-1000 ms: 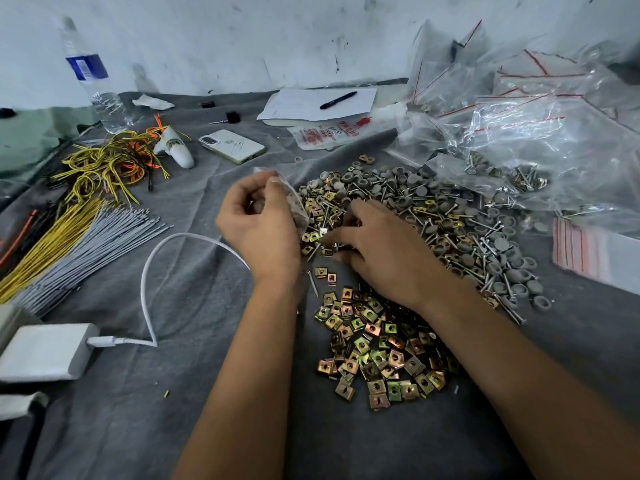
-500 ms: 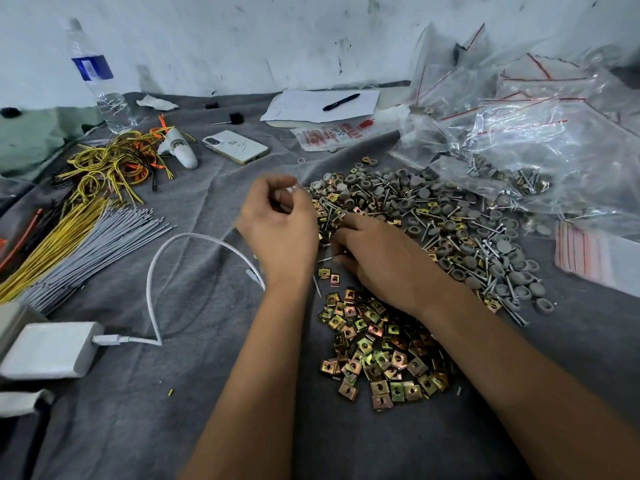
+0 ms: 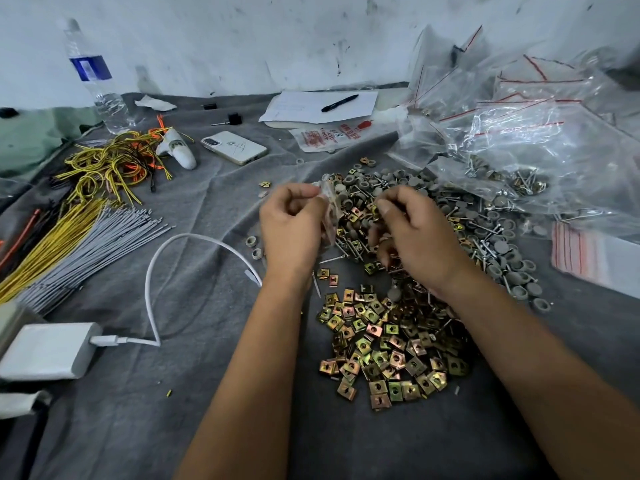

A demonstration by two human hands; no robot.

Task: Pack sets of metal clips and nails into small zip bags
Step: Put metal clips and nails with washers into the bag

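Lying nearest on the grey cloth-covered bench (image 3: pixel 104 427) is a heap of square brass-coloured metal clips (image 3: pixel 388 344), spread between the two forearms. At the near left edge sits a white plastic charger block (image 3: pixel 48 351) with a white looped cable (image 3: pixel 194 247). Left hand (image 3: pixel 294 226) is raised above the cloth, fingers curled, pinching a small clear zip bag (image 3: pixel 328 206) at its top edge; the bag hangs beside the palm. Right hand (image 3: pixel 412 233) hovers just right of the bag over the parts, fingers curled in, thumb and forefinger pinching something small near a clip; what exactly it is cannot be made out. Behind and right of the hands lies a pile of grey round-capped nails (image 3: pixel 491 237), touching the clip heap. Left side: bundle of grey and yellow wire ties (image 3: pixel 79 237). Farther back: white smartphone (image 3: pixel 234 147), clear plastic water bottle with blue label (image 3: pixel 97 77), white paper sheet with a black pen (image 3: pixel 339 103). Far right: heap of clear zip bags with red seal lines (image 3: pixel 526 133), some holding nails.
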